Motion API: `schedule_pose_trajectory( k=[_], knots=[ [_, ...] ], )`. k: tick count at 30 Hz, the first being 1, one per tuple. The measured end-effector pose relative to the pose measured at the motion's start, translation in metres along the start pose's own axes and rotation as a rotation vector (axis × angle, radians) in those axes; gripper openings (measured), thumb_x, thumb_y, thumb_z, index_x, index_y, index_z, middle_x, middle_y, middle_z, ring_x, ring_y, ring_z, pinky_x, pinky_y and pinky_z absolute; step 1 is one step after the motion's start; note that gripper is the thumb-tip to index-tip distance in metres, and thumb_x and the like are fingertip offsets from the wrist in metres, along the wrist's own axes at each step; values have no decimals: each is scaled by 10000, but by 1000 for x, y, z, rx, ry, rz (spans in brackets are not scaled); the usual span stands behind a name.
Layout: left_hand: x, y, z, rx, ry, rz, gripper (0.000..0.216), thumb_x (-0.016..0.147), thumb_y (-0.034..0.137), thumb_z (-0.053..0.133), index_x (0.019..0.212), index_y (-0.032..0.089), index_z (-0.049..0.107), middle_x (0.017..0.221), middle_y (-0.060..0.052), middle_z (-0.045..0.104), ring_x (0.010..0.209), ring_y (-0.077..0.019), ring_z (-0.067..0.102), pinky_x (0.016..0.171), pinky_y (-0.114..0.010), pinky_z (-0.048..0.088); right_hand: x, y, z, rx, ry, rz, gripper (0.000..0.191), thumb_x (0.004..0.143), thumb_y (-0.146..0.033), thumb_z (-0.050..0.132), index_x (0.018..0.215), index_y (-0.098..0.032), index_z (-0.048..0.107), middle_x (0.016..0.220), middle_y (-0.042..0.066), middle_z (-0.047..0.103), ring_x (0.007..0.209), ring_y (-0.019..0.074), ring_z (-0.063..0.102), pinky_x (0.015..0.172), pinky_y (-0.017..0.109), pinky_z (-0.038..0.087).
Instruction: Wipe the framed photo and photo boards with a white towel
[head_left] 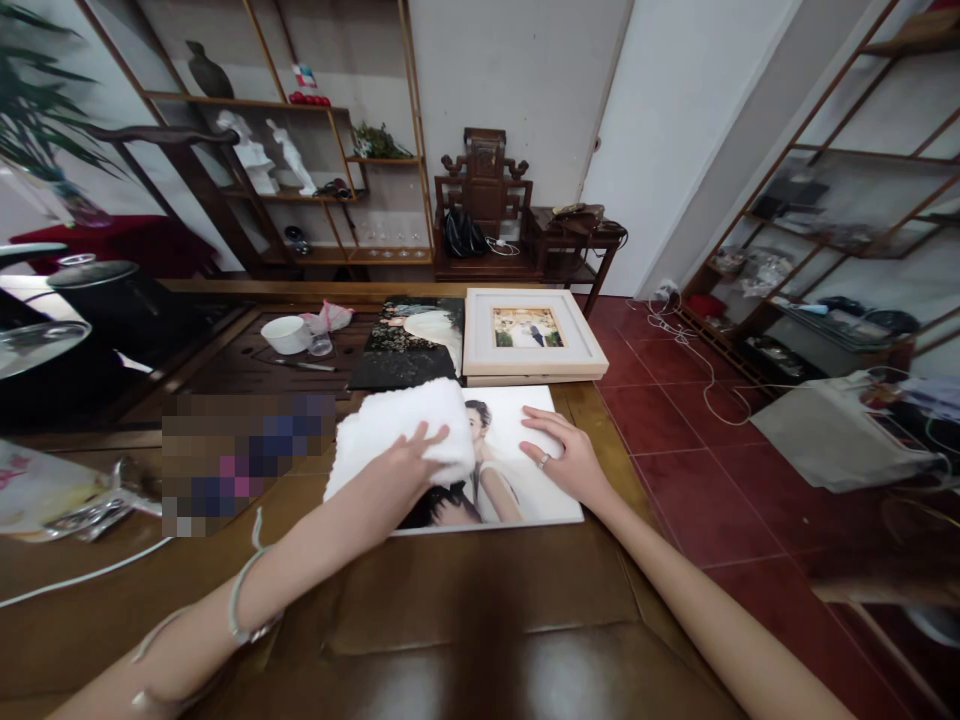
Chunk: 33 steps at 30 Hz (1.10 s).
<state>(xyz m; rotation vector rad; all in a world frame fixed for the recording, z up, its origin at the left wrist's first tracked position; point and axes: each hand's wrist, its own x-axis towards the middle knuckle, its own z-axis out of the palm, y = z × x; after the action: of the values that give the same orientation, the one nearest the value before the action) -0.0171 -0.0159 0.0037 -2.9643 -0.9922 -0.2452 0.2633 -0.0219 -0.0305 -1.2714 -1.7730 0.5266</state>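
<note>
**Surface wipe judged under way, not complete**

On the wooden table (480, 590), nearest the wearer, a portrait panel (517, 475) lies flat, face up. The right hand (566, 458) rests on its right side, fingers loosely spread, gripping nothing. The left hand (409, 468) lies over a white cloth (394, 418) covering the panel's left part; its fingers are extended, and whether they pinch the fabric cannot be told. Finished coverage is not determinable; the area beneath the cloth is hidden. Just beyond, a dark photo panel (405, 350) and a framed picture (529, 328) lie untouched by either hand; whether either has been wiped is unverified.
</note>
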Motion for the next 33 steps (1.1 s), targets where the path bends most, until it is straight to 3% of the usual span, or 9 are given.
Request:
schedule_pose_trajectory(
  k=[5,7,11,15,23,33],
  knots=[
    [-25,44,-8,-58,23,145,281,736,66,553,886,254,699,1297,-78,556,1288,-281,409,991,-421,426,1,0,-1,1,-9,-3,257,791,-276,630,1044,-258,673,1228,67,624,1153,220,558,1009,429,411],
    [-22,52,-8,-62,15,146,280,741,72,556,906,251,695,1325,-70,533,1290,-284,406,986,-416,436,1,1,-1,-2,-11,-7,260,790,-275,630,1047,-260,672,1226,63,625,1149,218,561,1007,427,414],
    [4,40,-2,-32,17,48,422,783,34,478,1127,234,620,1419,-88,421,1301,-310,381,963,-469,442,3,2,-2,-15,-15,-13,259,792,-283,633,1048,-261,670,1226,58,624,1151,211,560,1011,411,415],
    [24,18,10,-4,79,-7,448,740,-20,469,1112,179,621,1442,-124,378,1348,-319,283,1028,-511,364,4,2,-2,-22,-23,-18,269,789,-282,642,1055,-255,664,1229,60,623,1160,208,555,1023,406,405],
    [28,4,17,-27,120,-26,392,800,37,504,1157,173,592,1448,-139,362,1365,-314,240,1047,-535,317,3,4,-2,-4,-25,-46,277,794,-287,638,1067,-246,660,1229,69,621,1168,209,549,1025,396,400],
    [31,7,17,-15,30,-64,450,775,-9,484,1171,172,595,1463,-136,335,1370,-319,222,1065,-533,278,4,10,-1,-9,-18,-67,271,791,-273,648,1060,-239,661,1228,74,621,1157,208,556,1025,404,405]
  ],
)
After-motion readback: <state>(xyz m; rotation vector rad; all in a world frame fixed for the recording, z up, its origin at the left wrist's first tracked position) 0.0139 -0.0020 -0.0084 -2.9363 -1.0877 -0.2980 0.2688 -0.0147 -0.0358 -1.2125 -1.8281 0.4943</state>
